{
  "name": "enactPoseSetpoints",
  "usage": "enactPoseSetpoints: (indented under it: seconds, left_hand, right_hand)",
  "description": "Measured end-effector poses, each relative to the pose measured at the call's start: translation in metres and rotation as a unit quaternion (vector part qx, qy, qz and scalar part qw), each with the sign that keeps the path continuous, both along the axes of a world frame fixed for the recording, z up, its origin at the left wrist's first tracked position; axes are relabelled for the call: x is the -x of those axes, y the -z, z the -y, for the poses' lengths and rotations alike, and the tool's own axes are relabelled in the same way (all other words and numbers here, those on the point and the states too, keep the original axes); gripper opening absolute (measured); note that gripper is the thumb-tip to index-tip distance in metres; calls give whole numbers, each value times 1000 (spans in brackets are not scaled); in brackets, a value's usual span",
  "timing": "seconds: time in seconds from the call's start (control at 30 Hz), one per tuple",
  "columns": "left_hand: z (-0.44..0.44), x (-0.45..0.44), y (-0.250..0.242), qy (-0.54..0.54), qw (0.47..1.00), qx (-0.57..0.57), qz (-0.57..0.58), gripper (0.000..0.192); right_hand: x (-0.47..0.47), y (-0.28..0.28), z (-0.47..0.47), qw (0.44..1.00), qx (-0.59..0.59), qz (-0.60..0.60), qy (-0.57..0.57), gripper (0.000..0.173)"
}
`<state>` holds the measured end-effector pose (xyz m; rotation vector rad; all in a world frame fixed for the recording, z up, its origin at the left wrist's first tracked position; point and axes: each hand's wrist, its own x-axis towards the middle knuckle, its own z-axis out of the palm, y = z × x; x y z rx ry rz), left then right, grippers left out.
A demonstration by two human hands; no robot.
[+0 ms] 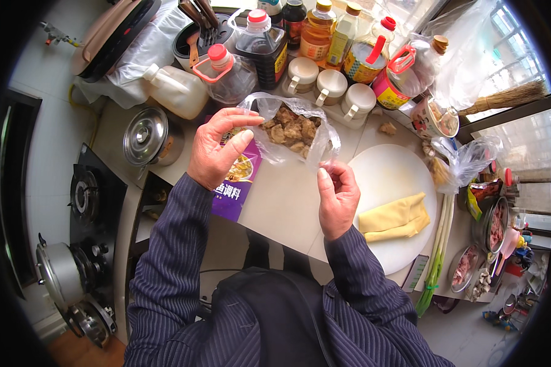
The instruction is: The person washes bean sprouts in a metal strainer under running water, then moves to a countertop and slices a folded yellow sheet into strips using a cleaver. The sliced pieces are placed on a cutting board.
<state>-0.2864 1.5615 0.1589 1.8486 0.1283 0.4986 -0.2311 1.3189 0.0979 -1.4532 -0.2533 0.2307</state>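
A clear plastic bag (321, 149) lies with its mouth wide on the counter in front of me. Inside it sit several brown, rough chunks of food (289, 128), whose kind I cannot make out. My right hand (340, 197) pinches the bag's near right rim between thumb and fingers. At the bag's left rim is my left hand (222, 149), thumb and fingers apart, the fingertips beside or over the plastic. Partly hidden beneath that hand, a purple printed seasoning packet (232, 199) rests on the counter.
A round white cutting board (390, 167) holds folded yellow sheets (392, 218). Green onions (438, 252) lie to its right, near bowls of raw meat (463, 268). Bottles (319, 30) and lidded white condiment jars (330, 85) line the back. A lidded steel pot (144, 137) stands left.
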Motion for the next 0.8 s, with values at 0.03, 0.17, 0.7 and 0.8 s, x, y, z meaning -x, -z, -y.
enactPoseSetpoints:
  seconds: [0.03, 0.17, 0.7, 0.8]
  left_hand:
    - [-1, 1, 0, 1, 1000, -1, 0, 29]
    - [-4, 6, -1, 8, 1000, -2, -6, 29]
    - [-38, 156, 117, -285, 878, -156, -352, 60]
    - [-49, 145, 145, -275, 867, -155, -387, 87]
  right_hand:
    - [2, -1, 0, 1000, 9, -1, -2, 14]
    - [8, 2, 3, 998, 53, 6, -22, 20]
    - [69, 59, 13, 902, 157, -298, -271, 40]
    - [93, 90, -24, 871, 176, -366, -276, 55]
